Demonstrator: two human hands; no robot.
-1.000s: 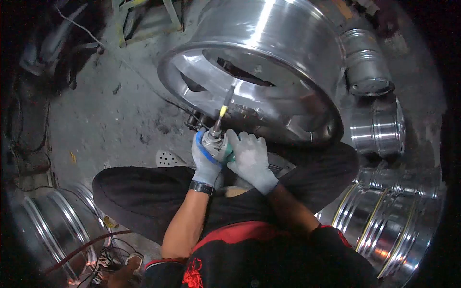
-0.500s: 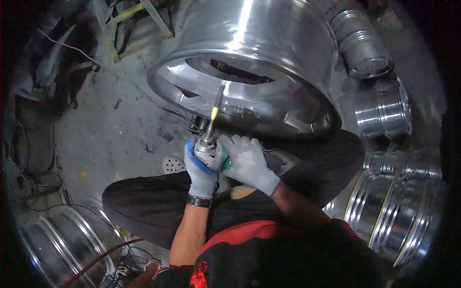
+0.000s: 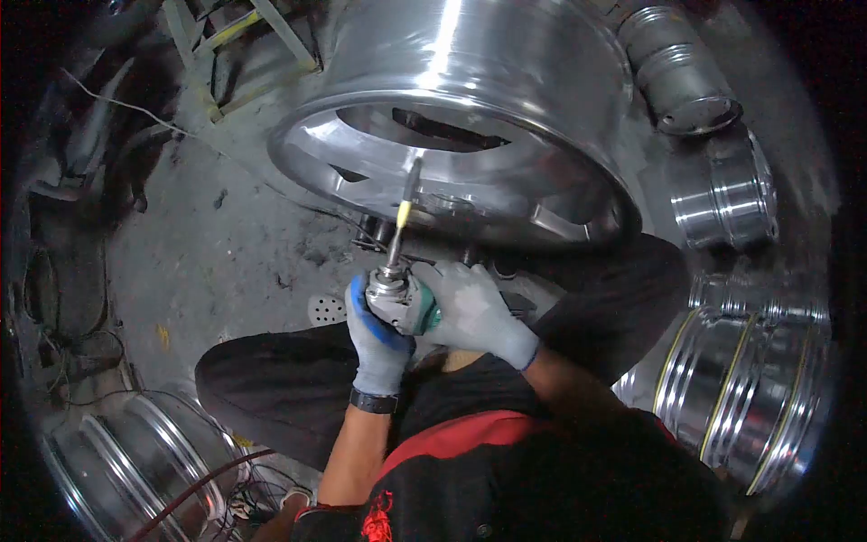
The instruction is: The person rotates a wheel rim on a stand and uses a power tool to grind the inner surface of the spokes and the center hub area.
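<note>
My left hand (image 3: 373, 336), in a grey glove with blue on it, is wrapped round the metal head of an angle grinder (image 3: 391, 298). My right hand (image 3: 471, 310), gloved as well, closes on the grinder's green body. From the head a long shaft points away from me, with a yellow band (image 3: 404, 214) and a dark tapered tip (image 3: 413, 181). That tip overlaps the inner face of a large shiny metal wheel rim (image 3: 488, 68), which lies tilted with its open side toward me. Oval and smaller holes show in its face.
More metal rims stand at the right (image 3: 722, 203), lower right (image 3: 736, 397) and lower left (image 3: 144, 452). A metal frame (image 3: 244, 54) is at the upper left. A thin cable (image 3: 217, 149) crosses the floor, and a dark red hose (image 3: 203, 479) runs at lower left.
The hands and grinder have shifted slightly toward me, with the right hand a little lower and further right. The view has moved slightly; both hands keep their grip.
</note>
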